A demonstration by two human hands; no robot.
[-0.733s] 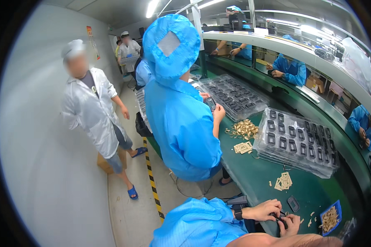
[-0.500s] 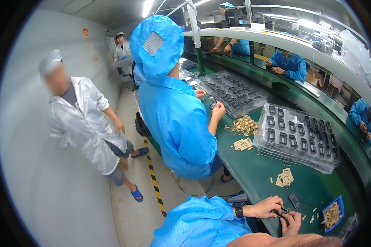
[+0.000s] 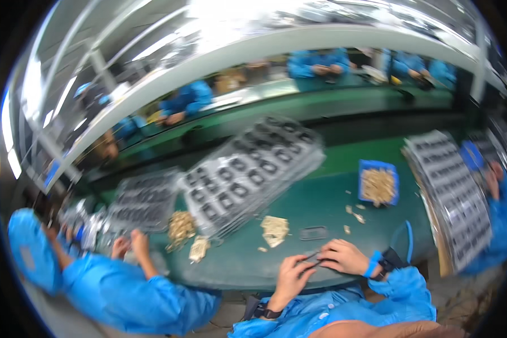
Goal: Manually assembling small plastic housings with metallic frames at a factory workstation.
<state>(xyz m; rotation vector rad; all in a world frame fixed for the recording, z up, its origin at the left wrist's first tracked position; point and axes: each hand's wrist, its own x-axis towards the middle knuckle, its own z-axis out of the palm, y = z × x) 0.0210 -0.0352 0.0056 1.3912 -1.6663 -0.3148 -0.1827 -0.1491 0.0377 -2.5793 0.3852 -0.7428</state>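
Close to the bench's near edge, my left hand (image 3: 290, 279) and my right hand (image 3: 346, 257) meet, fingers closed on a small black plastic part (image 3: 311, 259). Blur hides its details. Just beyond my fingers a dark rectangular frame (image 3: 313, 233) lies flat on the green bench (image 3: 335, 214). To its left is a small heap of cream-coloured flat pieces (image 3: 275, 231). A blue box (image 3: 377, 164) full of tan scraps stands farther off on the right, with a few loose scraps (image 3: 359, 217) beside it.
Stacked clear trays (image 3: 253, 169) of black frames lie at the back left, another tray (image 3: 146, 197) beyond. A long tray stack (image 3: 450, 197) stands at right. Co-workers in blue sit left (image 3: 129, 293) and right (image 3: 498, 208). A blue cord (image 3: 408, 242) loops near my right wrist.
My view has swung right: the white-coated person and aisle are gone, and the right-hand trays and co-worker have appeared. Both hands still hold the black part.
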